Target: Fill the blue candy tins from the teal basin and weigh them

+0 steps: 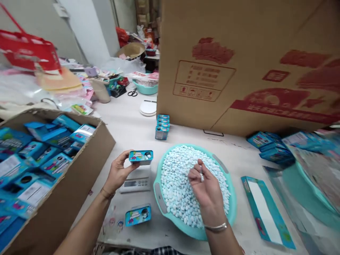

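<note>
My left hand [119, 172] grips a small blue candy tin [141, 156] by its left end, fingers and thumb around it, above a white digital scale [136, 185]. My right hand [206, 193] is over the turquoise basin [233, 198], palm turned up with curled fingers. A pale candy [202, 177] shows between those fingers; whether more lie behind them is hidden. Pale blue and white candies [177, 198] fill the basin. Another blue tin [138, 215] lies on the table below the scale.
A cardboard box [87, 173] of blue packs stands at left. Several tins [162, 129] line up before a large carton [202, 117]. At right lie a flat blue-green carton piece [268, 212] and blue packs [273, 147]. Scissors [132, 92] and a round white scale [148, 108] sit farther back.
</note>
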`<state>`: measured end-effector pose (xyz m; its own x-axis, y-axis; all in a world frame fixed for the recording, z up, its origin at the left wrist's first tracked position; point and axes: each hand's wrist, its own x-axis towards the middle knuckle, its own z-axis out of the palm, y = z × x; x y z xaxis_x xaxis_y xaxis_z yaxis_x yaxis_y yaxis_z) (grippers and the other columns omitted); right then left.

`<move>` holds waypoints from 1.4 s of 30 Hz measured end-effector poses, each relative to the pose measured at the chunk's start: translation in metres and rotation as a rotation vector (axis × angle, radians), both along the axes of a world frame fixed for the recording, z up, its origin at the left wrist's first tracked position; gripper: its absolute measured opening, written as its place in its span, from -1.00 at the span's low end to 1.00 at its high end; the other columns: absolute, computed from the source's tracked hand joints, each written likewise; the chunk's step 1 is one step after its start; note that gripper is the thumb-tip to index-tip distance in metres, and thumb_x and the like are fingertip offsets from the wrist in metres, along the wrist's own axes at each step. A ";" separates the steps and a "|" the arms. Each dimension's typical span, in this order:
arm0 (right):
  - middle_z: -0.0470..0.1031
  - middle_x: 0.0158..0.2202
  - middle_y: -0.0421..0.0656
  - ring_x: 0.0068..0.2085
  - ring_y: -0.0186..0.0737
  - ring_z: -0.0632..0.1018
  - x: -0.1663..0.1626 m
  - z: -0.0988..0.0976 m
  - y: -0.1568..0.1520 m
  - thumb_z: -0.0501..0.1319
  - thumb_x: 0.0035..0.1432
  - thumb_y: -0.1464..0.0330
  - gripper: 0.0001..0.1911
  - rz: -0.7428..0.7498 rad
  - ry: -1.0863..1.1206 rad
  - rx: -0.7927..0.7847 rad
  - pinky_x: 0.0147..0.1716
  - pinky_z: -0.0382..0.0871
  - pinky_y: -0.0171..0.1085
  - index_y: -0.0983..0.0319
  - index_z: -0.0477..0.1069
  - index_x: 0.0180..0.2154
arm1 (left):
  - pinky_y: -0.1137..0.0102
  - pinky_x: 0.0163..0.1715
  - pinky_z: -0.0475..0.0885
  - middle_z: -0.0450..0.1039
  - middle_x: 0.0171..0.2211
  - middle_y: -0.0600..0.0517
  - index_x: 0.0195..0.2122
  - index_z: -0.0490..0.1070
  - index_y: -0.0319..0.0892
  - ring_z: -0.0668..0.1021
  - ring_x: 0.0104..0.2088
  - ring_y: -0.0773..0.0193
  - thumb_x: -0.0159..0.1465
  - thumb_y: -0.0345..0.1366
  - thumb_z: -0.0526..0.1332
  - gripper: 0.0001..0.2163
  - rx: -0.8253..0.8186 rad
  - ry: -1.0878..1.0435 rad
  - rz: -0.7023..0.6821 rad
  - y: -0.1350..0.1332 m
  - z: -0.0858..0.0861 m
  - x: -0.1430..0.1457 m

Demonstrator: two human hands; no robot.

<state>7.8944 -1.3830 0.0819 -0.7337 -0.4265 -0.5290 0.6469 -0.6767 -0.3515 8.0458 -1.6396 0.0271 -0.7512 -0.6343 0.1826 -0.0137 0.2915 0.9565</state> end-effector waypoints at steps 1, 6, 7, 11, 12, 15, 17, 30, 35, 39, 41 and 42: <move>0.15 -0.52 -0.37 -0.62 -0.52 0.19 -0.001 -0.001 0.000 0.11 0.28 0.52 -0.91 0.022 0.018 0.010 -0.63 0.21 -0.49 0.25 0.35 -0.22 | 0.19 0.07 0.42 0.53 -0.09 -0.08 -0.05 0.45 -0.21 0.53 -0.02 0.05 0.11 -0.17 0.42 -0.59 0.016 -0.010 0.044 -0.008 -0.012 0.008; 0.05 -0.55 -0.40 -0.65 -0.53 0.12 -0.003 0.004 -0.015 0.22 0.26 0.42 -0.92 0.141 0.127 0.092 -0.68 0.09 -0.49 0.23 0.30 -0.28 | 0.13 0.14 0.37 0.51 -0.04 -0.13 -0.03 0.42 -0.24 0.52 0.02 0.06 0.14 -0.18 0.39 -0.59 0.077 -0.041 0.106 -0.024 -0.049 0.024; 0.05 -0.55 -0.41 -0.65 -0.53 0.11 -0.003 0.007 -0.022 0.23 0.27 0.39 -0.90 0.163 0.158 0.109 -0.69 0.07 -0.49 0.23 0.31 -0.29 | 0.14 0.15 0.37 0.50 -0.03 -0.14 -0.02 0.41 -0.24 0.52 0.04 0.06 0.14 -0.19 0.39 -0.58 0.091 -0.038 0.094 -0.024 -0.052 0.024; 0.06 -0.56 -0.40 -0.63 -0.51 0.11 0.002 0.020 -0.068 0.23 0.27 0.32 -0.85 0.243 0.229 0.165 -0.67 0.08 -0.48 0.22 0.30 -0.32 | 0.19 0.15 0.38 0.48 0.06 -0.14 0.03 0.39 -0.22 0.51 0.08 0.08 0.15 -0.20 0.39 -0.55 0.144 -0.026 0.010 -0.019 -0.055 0.023; 0.08 -0.56 -0.40 -0.62 -0.51 0.14 0.005 0.022 -0.083 0.23 0.27 0.32 -0.85 0.253 0.235 0.178 -0.65 0.10 -0.48 0.22 0.31 -0.32 | 0.19 0.18 0.37 0.45 0.10 -0.15 0.07 0.37 -0.21 0.49 0.11 0.08 0.14 -0.20 0.40 -0.51 0.143 -0.026 -0.014 -0.018 -0.052 0.024; 0.18 -0.53 -0.37 -0.57 -0.49 0.25 0.018 0.021 -0.131 0.24 0.25 0.31 -0.87 0.288 0.275 0.220 -0.56 0.22 -0.47 0.22 0.34 -0.30 | 0.14 0.26 0.26 0.32 0.23 -0.20 0.24 0.22 -0.17 0.39 0.24 0.03 0.10 -0.20 0.45 -0.29 0.027 -0.035 -0.015 -0.016 -0.036 0.024; 0.25 -0.51 -0.35 -0.52 -0.46 0.32 0.029 0.015 -0.158 0.23 0.23 0.30 -0.88 0.317 0.329 0.219 -0.45 0.31 -0.42 0.21 0.35 -0.28 | 0.11 0.29 0.21 0.26 0.25 -0.21 0.29 0.17 -0.16 0.33 0.28 0.00 0.06 -0.15 0.48 -0.20 -0.147 -0.038 0.011 -0.017 -0.022 0.021; 0.34 -0.51 -0.32 -0.37 -0.35 0.46 0.058 -0.011 -0.188 0.24 0.20 0.21 -0.81 0.305 0.661 0.273 -0.17 0.36 -0.29 0.20 0.39 -0.31 | 0.19 0.09 0.31 0.50 -0.06 -0.04 0.09 0.43 -0.10 0.48 0.01 0.11 0.16 -0.16 0.43 -0.53 -0.408 -0.068 -0.107 -0.017 -0.007 -0.002; 0.35 -0.49 -0.31 -0.36 -0.37 0.45 0.055 -0.004 -0.186 0.26 0.20 0.25 -0.84 0.305 0.599 0.234 -0.15 0.38 -0.30 0.20 0.39 -0.31 | 0.14 0.15 0.33 0.44 0.04 -0.11 0.13 0.37 -0.12 0.45 0.10 0.04 0.11 -0.12 0.46 -0.42 -0.347 -0.056 -0.079 -0.020 -0.002 0.005; 0.20 -0.53 -0.37 -0.54 -0.47 0.30 0.030 0.015 -0.165 0.20 0.25 0.35 -0.90 0.358 0.293 0.186 -0.48 0.28 -0.44 0.20 0.32 -0.33 | 0.15 0.23 0.30 0.36 0.14 -0.13 0.18 0.33 -0.13 0.41 0.19 0.05 0.15 -0.12 0.42 -0.40 -0.296 -0.036 0.066 -0.031 0.006 0.035; 0.13 -0.53 -0.38 -0.60 -0.51 0.18 0.012 0.026 -0.142 0.16 0.28 0.41 -0.89 0.345 0.217 0.142 -0.58 0.15 -0.48 0.22 0.30 -0.34 | 0.18 0.22 0.32 0.39 0.11 -0.10 0.14 0.37 -0.15 0.44 0.15 0.09 0.21 -0.14 0.37 -0.51 -0.268 -0.050 0.192 -0.035 0.007 0.056; 0.12 -0.53 -0.38 -0.60 -0.51 0.17 0.005 0.030 -0.127 0.15 0.28 0.43 -0.89 0.317 0.220 0.127 -0.59 0.13 -0.49 0.22 0.30 -0.35 | 0.20 0.20 0.34 0.41 0.08 -0.09 0.11 0.40 -0.16 0.47 0.12 0.11 0.24 -0.16 0.34 -0.57 -0.245 -0.058 0.255 -0.035 0.006 0.067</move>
